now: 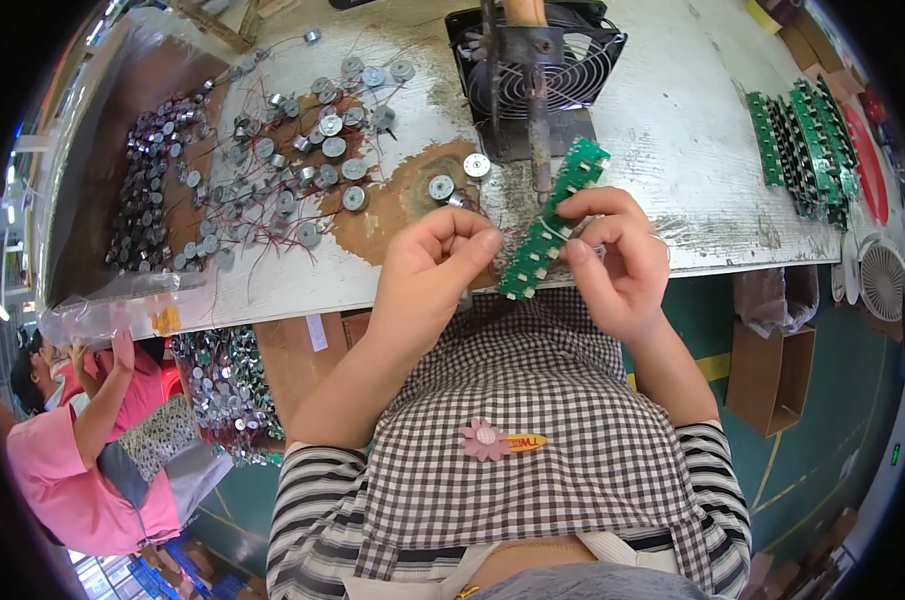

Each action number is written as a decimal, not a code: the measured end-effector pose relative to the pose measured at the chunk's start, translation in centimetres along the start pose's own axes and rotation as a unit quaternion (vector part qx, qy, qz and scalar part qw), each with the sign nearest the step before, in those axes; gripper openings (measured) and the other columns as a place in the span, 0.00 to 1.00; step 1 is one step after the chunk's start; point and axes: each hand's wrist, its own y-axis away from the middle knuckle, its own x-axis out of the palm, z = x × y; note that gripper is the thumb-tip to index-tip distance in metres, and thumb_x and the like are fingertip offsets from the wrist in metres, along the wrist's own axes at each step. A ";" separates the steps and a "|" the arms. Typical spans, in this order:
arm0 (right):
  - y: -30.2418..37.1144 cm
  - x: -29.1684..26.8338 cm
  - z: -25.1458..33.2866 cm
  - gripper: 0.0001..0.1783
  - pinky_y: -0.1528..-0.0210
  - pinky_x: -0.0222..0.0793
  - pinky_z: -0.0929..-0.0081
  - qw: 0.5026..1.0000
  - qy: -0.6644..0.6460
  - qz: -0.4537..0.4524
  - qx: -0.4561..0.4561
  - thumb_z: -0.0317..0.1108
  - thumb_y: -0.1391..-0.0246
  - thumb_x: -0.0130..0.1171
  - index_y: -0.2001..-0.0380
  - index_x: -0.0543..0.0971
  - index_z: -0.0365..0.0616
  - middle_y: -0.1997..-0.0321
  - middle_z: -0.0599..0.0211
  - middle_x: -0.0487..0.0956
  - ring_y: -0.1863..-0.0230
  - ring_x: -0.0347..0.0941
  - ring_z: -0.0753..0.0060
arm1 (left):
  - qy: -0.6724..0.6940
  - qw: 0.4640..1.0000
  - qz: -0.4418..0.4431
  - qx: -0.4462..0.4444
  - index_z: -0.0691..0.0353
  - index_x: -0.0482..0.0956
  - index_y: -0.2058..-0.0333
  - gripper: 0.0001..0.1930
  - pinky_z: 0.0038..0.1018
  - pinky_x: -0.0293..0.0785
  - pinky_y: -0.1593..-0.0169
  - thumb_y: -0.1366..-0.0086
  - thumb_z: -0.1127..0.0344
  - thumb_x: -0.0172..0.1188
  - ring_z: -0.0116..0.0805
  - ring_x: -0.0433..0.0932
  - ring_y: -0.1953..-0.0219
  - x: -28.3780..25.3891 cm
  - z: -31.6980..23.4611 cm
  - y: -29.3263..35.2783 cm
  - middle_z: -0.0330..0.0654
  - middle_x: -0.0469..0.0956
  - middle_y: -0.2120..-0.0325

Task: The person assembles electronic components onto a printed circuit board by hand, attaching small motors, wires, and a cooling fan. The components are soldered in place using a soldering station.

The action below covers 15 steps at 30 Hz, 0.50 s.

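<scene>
My right hand (618, 262) grips a long green circuit board strip (555, 218) that slants from upper right down to lower left at the workbench's front edge. My left hand (435, 268) is just to its left, fingers pinched on something small with thin wires near the strip's lower half; what it pinches is hidden. Two small round silver motors (443, 187) lie on the bench just above my left hand.
Many round silver motors with thin wires (303, 150) cover the bench's left side. A black fan with a metal stand (533, 60) sits ahead. Stacked green boards (803, 150) lie at right. A small white fan (881, 278) hangs at the edge. A person in pink (83, 450) is at lower left.
</scene>
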 end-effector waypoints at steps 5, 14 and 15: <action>-0.1 0.0 -0.1 0.07 0.67 0.70 0.76 1.000 0.010 0.004 -0.029 0.19 0.58 0.58 0.79 0.71 0.38 0.62 0.51 0.76 0.67 0.74 0.66 | -0.082 0.996 -0.028 0.025 0.67 0.76 0.69 0.06 0.14 0.64 0.72 0.38 0.69 0.58 0.16 0.68 0.75 0.9 0.1 -0.4 0.32 0.74 0.76; -0.6 -0.2 0.2 0.07 0.70 0.70 0.78 0.998 0.019 -0.007 -0.056 0.18 0.60 0.58 0.80 0.70 0.38 0.62 0.51 0.77 0.72 0.73 0.71 | -0.072 0.993 -0.021 0.091 0.66 0.75 0.67 0.03 0.14 0.66 0.73 0.39 0.73 0.57 0.17 0.71 0.74 1.5 0.1 -1.6 0.37 0.77 0.70; -0.6 -0.4 0.4 0.07 0.63 0.68 0.76 0.999 0.010 0.008 -0.033 0.18 0.59 0.58 0.78 0.70 0.37 0.60 0.49 0.75 0.66 0.72 0.67 | -0.072 0.993 -0.022 0.091 0.66 0.75 0.67 0.03 0.14 0.66 0.73 0.39 0.73 0.57 0.17 0.71 0.74 1.6 0.1 -1.6 0.37 0.77 0.70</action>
